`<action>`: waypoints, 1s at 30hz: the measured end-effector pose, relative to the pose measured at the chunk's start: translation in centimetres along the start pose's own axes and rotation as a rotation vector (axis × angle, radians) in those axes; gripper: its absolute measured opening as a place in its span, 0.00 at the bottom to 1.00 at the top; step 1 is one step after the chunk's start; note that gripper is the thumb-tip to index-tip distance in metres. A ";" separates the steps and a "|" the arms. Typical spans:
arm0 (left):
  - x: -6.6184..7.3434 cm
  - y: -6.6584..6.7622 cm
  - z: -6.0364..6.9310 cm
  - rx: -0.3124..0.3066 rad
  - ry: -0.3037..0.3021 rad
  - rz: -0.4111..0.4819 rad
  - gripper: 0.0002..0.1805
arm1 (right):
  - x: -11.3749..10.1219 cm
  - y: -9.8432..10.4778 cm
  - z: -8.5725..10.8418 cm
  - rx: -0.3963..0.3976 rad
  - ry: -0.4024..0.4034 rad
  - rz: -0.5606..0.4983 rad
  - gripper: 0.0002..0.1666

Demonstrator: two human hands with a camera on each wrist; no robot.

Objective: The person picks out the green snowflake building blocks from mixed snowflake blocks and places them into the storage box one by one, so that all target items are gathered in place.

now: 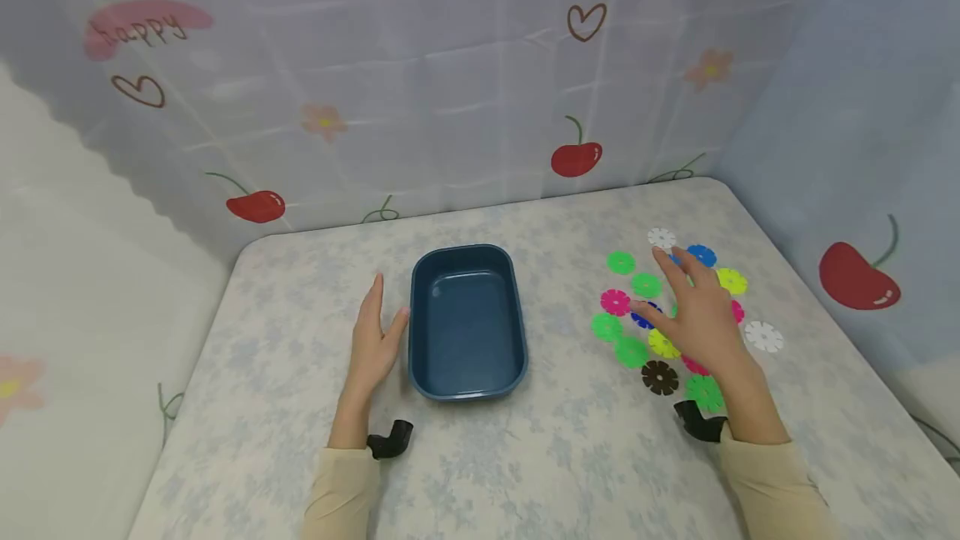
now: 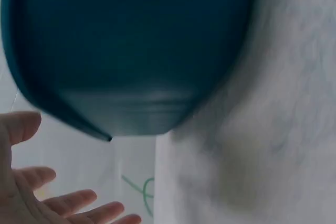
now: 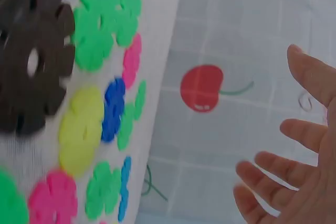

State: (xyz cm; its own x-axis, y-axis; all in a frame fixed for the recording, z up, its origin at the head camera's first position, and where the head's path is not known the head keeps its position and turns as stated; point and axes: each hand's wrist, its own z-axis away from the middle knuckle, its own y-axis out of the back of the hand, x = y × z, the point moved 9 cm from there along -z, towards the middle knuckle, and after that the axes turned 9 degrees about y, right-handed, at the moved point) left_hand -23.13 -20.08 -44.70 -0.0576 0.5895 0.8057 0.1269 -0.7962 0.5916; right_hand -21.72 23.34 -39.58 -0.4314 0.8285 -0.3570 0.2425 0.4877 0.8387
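Note:
A blue rectangular bin [image 1: 467, 323], with nothing inside, stands on the table. Beside its left wall is my left hand [image 1: 372, 348], fingers extended and the thumb near the rim; whether it touches the rim I cannot tell. In the left wrist view the bin [image 2: 131, 40] fills the top, with the left hand [image 2: 52, 192] at lower left. My right hand [image 1: 701, 319] hovers over flat notched discs, fingers spread and holding nothing. Among them are a brown disc [image 1: 660, 377], a pink disc [image 1: 615, 302] and a white disc [image 1: 763, 337]. The right wrist view shows the brown disc [image 3: 31, 61] close.
The discs lie spread on the right side of the patterned table [image 1: 570, 440], several of them green, others yellow or blue. A printed curtain [image 1: 450, 65] hangs behind the table's back edge. Black curved pieces [image 1: 392, 440] sit at both wrists.

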 end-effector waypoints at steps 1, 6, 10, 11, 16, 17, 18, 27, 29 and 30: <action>-0.2 -0.2 0.0 -0.009 0.018 0.063 0.38 | 0.3 0.5 0.4 -0.001 -0.015 -0.042 0.50; -1.1 -1.2 0.0 -0.063 0.136 0.337 0.36 | 2.5 2.6 2.8 -0.043 -0.111 -0.178 0.47; -1.5 -2.0 0.1 -0.102 0.181 0.452 0.35 | 5.4 3.3 5.3 -0.135 -0.220 -0.220 0.45; -1.5 -2.2 0.1 -0.110 0.190 0.469 0.35 | 6.2 3.3 6.0 -0.159 -0.242 -0.232 0.45; -2.0 -3.1 0.2 -0.138 0.229 0.510 0.35 | 9.3 3.2 9.7 -0.248 -0.337 -0.320 0.43; -2.1 -3.2 0.2 -0.143 0.231 0.515 0.34 | 9.8 3.1 10.4 -0.268 -0.357 -0.333 0.43; -2.1 -3.3 0.2 -0.147 0.231 0.516 0.34 | 10.4 2.9 11.1 -0.289 -0.385 -0.336 0.42; -2.2 -4.0 0.2 -0.143 0.245 0.479 0.34 | 13.1 0.4 15.1 -0.448 -0.508 -0.378 0.39; -2.3 -4.2 0.2 -0.144 0.254 0.470 0.34 | 13.1 0.1 15.3 -0.453 -0.496 -0.363 0.39; -2.3 -4.3 0.3 -0.148 0.259 0.469 0.34 | 13.1 0.0 15.3 -0.449 -0.485 -0.350 0.38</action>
State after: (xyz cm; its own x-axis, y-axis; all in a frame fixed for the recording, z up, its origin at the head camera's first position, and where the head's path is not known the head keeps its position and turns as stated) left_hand -23.28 -17.96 -49.10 -0.2722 0.1290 0.9535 0.0586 -0.9869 0.1502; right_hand -14.06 38.41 -50.51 0.0382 0.7244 -0.6883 -0.2615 0.6720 0.6928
